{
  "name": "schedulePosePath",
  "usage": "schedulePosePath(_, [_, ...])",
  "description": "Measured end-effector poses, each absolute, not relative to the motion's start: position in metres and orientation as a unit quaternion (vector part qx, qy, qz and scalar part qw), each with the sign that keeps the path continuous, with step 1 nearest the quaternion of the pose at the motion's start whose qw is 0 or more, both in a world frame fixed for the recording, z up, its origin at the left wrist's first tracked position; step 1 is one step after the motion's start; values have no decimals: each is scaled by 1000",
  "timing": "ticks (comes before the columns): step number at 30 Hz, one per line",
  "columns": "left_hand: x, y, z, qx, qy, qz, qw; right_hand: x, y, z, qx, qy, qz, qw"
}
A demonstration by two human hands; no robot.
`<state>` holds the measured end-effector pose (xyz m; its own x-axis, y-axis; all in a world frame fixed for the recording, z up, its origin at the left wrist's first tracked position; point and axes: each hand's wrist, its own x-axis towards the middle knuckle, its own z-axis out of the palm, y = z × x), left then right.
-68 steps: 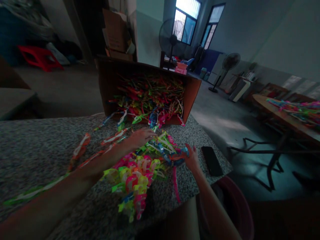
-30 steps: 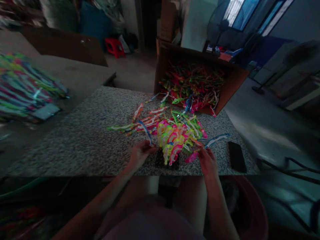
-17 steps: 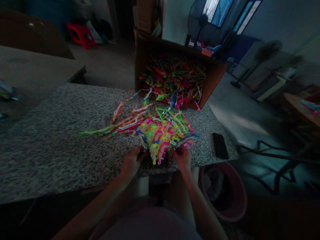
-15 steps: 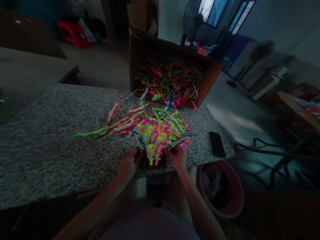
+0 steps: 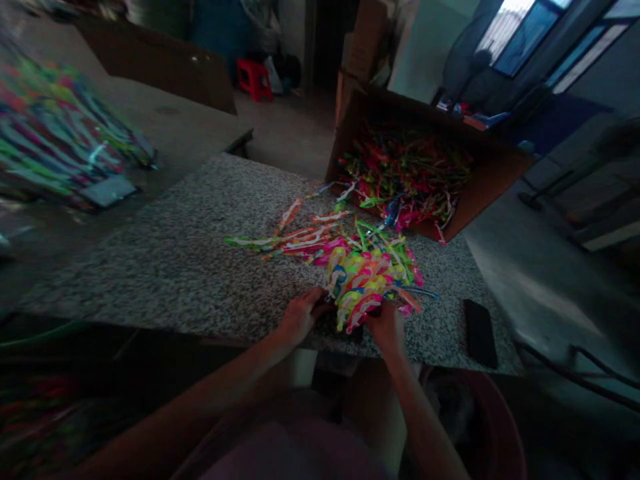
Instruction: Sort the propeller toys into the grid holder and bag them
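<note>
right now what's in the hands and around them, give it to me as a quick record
left hand: at the near side of the bunch of neon plastic strips, touching it
right hand: at the same bunch, to its right
surface: speckled granite counter
beyond the bunch: cardboard box at the far edge, filled with more strips
right of the bunch: black phone, lying flat

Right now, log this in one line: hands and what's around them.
left hand: on neon plastic strips | right hand: on same strips | granite counter beneath | black phone to right | cardboard box behind
</note>
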<state>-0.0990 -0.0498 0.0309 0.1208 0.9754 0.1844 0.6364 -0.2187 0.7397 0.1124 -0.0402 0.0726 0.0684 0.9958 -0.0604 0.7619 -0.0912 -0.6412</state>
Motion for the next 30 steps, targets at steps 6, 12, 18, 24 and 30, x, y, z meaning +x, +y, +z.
schedulePosePath(6, [-113, -14, 34, 723, 585, 295, 220, 86, -31, 66, -695, -645, 193, 253])
schedulePosePath(12, [-127, -28, 53, 717, 542, 423, 113, 141, -33, 80, -660, -660, 67, 352])
schedulePosePath(18, [-5, -67, 81, 833, 376, 389, 116, 210, -3, 80, -708, -671, 64, 213])
schedulePosePath(24, [50, -36, 68, 863, 421, 176, 216, 244, -15, 84, -678, -625, 186, 340])
schedulePosePath(30, [-10, -59, 53, 854, 432, 115, 266, 299, -32, 95, -654, -524, 378, 393])
